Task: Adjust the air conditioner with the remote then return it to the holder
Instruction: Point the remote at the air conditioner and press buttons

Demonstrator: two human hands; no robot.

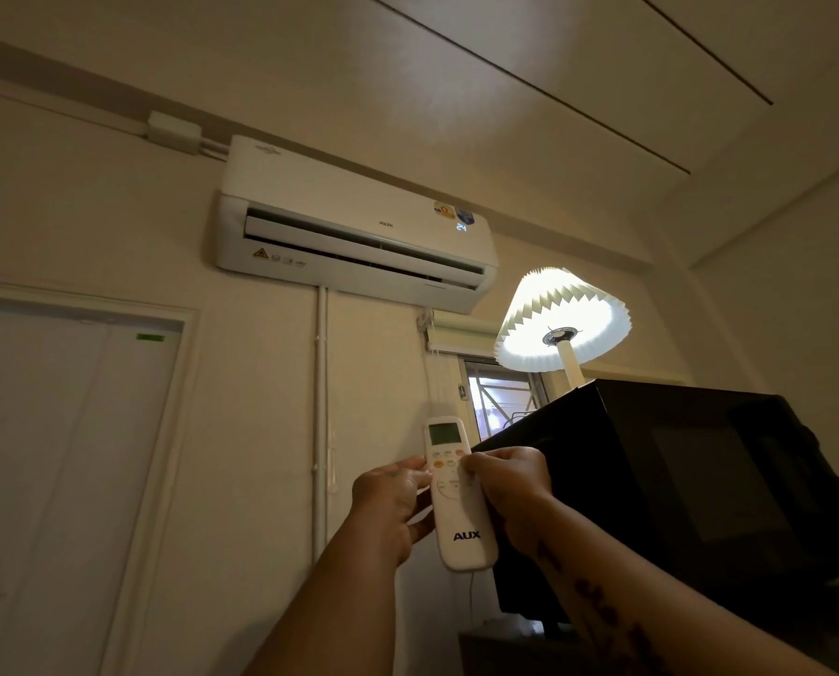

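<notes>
A white AUX remote [459,524] is raised upright toward the white wall-mounted air conditioner [354,226], whose flap is open and whose display reads 24. My left hand [393,505] grips the remote's left side, thumb near the orange button. My right hand [510,490] holds the right side, with its thumb resting on the buttons. The remote's small screen at the top is lit faintly. No holder for the remote is in view.
A black microwave [690,485] stands close at the right, just behind my right hand. A lit lamp [561,319] with a pleated shade sits above it. A window [500,402] is behind the remote, a white door [66,456] at the left, a vertical pipe [321,407] between.
</notes>
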